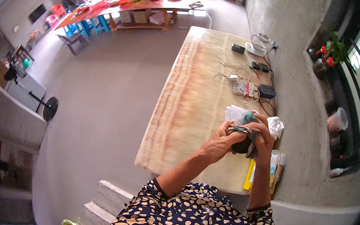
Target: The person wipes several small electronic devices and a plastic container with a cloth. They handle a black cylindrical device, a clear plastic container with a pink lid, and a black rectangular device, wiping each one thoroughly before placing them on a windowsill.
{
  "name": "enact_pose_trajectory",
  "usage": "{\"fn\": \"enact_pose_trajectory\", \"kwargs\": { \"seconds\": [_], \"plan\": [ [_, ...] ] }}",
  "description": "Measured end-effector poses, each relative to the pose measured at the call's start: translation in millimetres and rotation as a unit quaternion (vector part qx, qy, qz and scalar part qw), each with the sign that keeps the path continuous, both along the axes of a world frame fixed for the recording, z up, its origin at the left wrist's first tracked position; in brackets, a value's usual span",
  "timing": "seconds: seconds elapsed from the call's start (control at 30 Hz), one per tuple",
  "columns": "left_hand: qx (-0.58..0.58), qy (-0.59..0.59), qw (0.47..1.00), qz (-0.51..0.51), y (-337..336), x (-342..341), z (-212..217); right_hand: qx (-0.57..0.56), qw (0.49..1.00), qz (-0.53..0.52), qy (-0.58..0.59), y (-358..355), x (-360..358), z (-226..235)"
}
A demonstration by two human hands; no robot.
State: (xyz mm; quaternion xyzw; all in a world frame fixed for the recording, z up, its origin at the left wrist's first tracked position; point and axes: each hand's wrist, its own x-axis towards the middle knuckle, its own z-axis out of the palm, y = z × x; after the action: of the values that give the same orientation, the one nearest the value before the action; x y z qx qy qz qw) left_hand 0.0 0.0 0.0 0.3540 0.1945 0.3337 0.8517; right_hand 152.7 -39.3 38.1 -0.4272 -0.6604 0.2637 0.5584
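Note:
Above the near end of the long table, my two hands are together. My left hand is closed, its fingers pressed into a crumpled grey and green cloth. My right hand is wrapped round the same cloth from the other side. A dark object shows below the fingers, partly covered by cloth; its kind cannot be made out. Just beyond the hands lie white printed papers. Beside my right hand is a crumpled white cloth or tissue.
A yellow box lies by my right forearm. Cables, a power strip and black adapters line the table's wall side. Stone-like steps are at lower left. Further off stand a fan and a laden table.

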Motion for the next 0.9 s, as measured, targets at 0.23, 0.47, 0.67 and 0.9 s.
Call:
{"fn": "enact_pose_trajectory", "kwargs": {
  "seconds": [0.23,0.47,0.67,0.9],
  "plan": [
    [-0.117,-0.071,0.977,0.167,-16,38,3,0.004,0.967,-0.244,-0.07,-25,-20,-51],
    [-0.044,-0.043,0.979,0.192,-41,47,4,-0.114,0.918,0.01,0.379,5,18,-72],
    [0.018,-0.041,0.964,0.262,-60,39,14,-0.273,0.88,0.202,0.331,46,41,-92],
    [-0.06,-0.032,0.935,0.349,-70,13,12,0.103,0.981,0.124,-0.11,32,-10,-34]
  ]
}}
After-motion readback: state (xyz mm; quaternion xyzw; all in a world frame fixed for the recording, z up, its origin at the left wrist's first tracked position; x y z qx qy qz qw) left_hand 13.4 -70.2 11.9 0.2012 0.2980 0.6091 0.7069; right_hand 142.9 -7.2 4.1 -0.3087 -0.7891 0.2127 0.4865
